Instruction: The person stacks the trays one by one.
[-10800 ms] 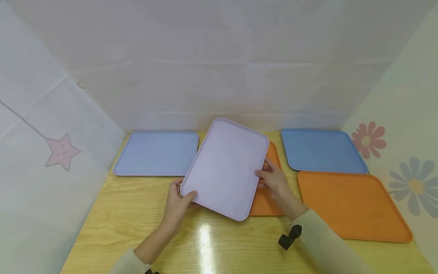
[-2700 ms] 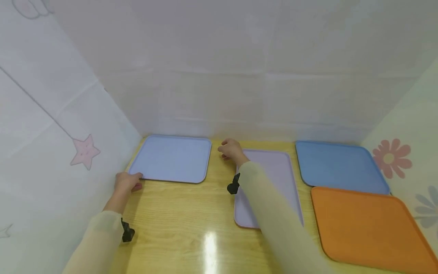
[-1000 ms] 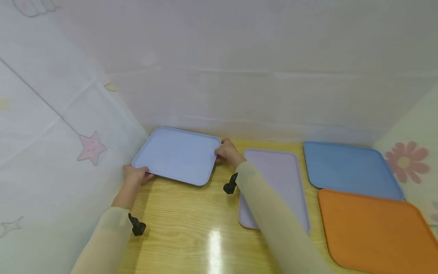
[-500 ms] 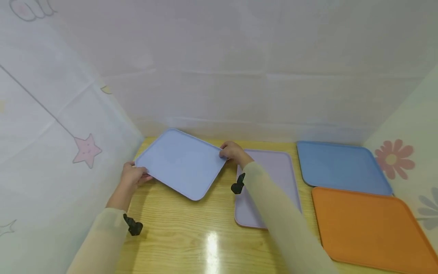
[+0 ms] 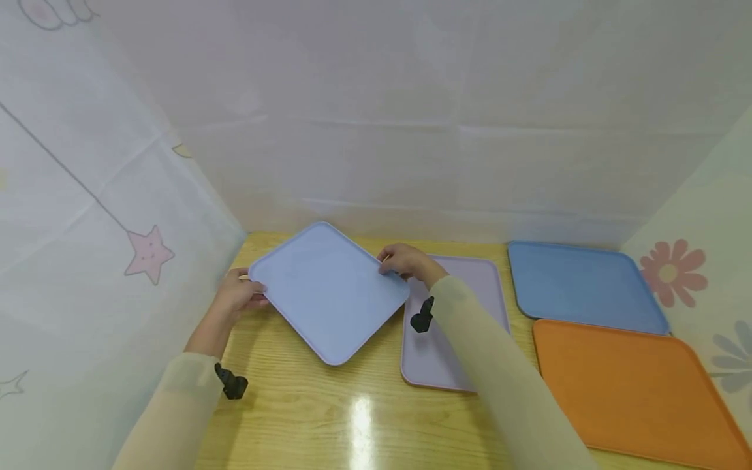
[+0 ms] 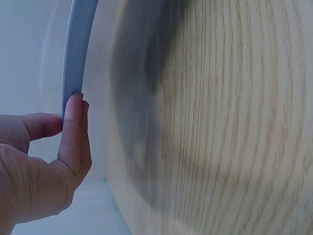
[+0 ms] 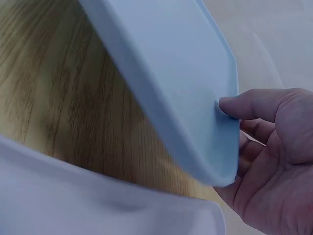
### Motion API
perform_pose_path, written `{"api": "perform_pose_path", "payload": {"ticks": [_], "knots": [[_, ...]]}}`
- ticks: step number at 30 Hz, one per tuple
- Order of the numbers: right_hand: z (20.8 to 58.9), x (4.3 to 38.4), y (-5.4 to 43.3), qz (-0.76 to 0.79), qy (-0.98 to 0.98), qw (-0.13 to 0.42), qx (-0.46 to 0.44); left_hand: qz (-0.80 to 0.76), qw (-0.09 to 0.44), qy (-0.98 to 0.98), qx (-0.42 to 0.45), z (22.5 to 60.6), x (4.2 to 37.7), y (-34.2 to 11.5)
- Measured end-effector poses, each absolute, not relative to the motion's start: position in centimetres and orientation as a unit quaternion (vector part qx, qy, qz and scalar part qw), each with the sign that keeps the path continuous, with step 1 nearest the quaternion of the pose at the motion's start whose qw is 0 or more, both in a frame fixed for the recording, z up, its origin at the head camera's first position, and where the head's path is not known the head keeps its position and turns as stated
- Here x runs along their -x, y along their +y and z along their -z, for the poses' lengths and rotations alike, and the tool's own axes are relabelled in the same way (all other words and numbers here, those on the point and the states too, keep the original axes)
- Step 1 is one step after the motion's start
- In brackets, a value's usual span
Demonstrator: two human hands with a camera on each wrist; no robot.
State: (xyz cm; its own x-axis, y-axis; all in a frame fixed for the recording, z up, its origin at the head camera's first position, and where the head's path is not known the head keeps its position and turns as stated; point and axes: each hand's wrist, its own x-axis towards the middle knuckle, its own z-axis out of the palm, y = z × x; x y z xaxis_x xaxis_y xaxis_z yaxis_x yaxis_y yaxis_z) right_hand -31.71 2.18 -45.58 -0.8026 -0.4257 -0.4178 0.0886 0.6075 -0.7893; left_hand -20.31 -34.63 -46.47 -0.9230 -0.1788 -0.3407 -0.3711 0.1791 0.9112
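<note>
Between both hands a light blue rectangular tray is held up off the wooden table, turned so one corner points toward the person. My left hand pinches its left corner, thumb on top and fingers beneath; in the left wrist view the tray's edge sits between thumb and fingers. With its thumb on the upper face, my right hand grips the far right edge near a corner, as the right wrist view shows. A lilac tray lies just right of the held one, partly hidden under the right forearm.
On the right, a darker blue tray lies at the back, with an orange tray in front of it. White fabric walls with printed stars and flowers enclose the wooden table at the back and sides.
Earlier the hands held the lilac tray over an orange one, and later it lay on the table. Since then, both hands have lifted the light blue tray and turned it clockwise, rightward.
</note>
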Motion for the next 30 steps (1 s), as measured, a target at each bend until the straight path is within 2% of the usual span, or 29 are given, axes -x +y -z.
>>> {"api": "perform_pose_path", "payload": {"ticks": [6,11,19,30], "knots": [[45.3,31.7,2.5,0.416,0.852,0.300,0.104,-0.621,0.096,0.761,0.160,45.9,20.6,-33.0],[45.2,31.8,3.0,0.386,0.874,0.279,0.097,-0.627,0.110,0.756,0.154,45.1,21.3,-31.3],[44.9,31.1,6.0,0.393,0.880,0.248,0.102,-0.629,0.097,0.757,0.149,45.2,22.3,-28.8],[44.2,29.5,10.0,0.443,0.859,0.248,0.062,-0.614,0.157,0.770,0.071,45.4,22.8,-25.1]]}}
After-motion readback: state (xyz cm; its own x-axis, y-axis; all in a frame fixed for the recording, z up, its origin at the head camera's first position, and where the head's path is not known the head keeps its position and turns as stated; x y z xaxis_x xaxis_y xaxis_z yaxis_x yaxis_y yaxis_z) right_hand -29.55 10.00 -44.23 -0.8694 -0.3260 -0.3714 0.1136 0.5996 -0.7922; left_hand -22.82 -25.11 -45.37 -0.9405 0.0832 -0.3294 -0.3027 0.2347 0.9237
